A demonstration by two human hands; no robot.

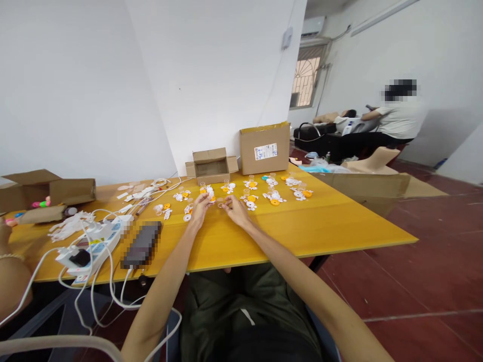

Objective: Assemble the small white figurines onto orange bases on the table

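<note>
My left hand (199,210) is over the yellow table with its fingers closed at a small white plastic part (210,192); an orange piece shows beside it. Opposite it, my right hand (237,211) has its fingertips pinched at the rim of a small clear plastic cup (221,203). Around both hands lie several little clusters of white and orange plastic parts, many with a clear cup. One cluster with an orange ring (274,202) and one with a white ring (250,205) are to the right. Another white ring (187,217) lies left of my left hand.
An open small carton (213,173) and a larger box (266,151) stand at the back. On the left are a power strip (101,249) with tangled cables, a dark phone (142,245) and another open carton (71,193). A person (400,118) sits at the far right.
</note>
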